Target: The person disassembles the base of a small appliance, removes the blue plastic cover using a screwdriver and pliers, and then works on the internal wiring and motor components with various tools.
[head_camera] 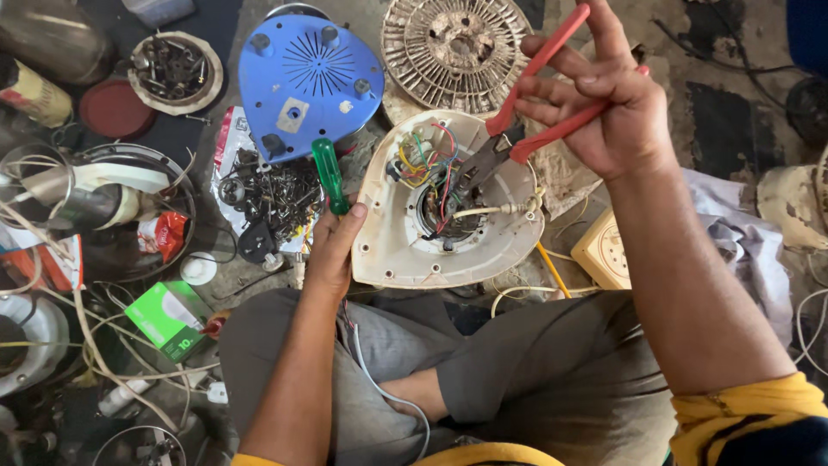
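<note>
Red-handled pliers (517,129) in right hand (604,103), cream housing (388,242)

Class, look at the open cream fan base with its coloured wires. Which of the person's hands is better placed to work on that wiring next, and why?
Probably the right hand: it holds the red-handled pliers, tips already among the wires. The left hand only steadies the cream base, gripping a green screwdriver.

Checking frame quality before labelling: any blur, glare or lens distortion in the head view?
Head view: light is flat and diffuse, shadows soft; no strong glare, only a mild sheen on the blue cover. The right hand with the red-handled pliers and the cream housing are sharp. Wide-angle stretch shows at the edges; left-side clutter is dim.
</note>
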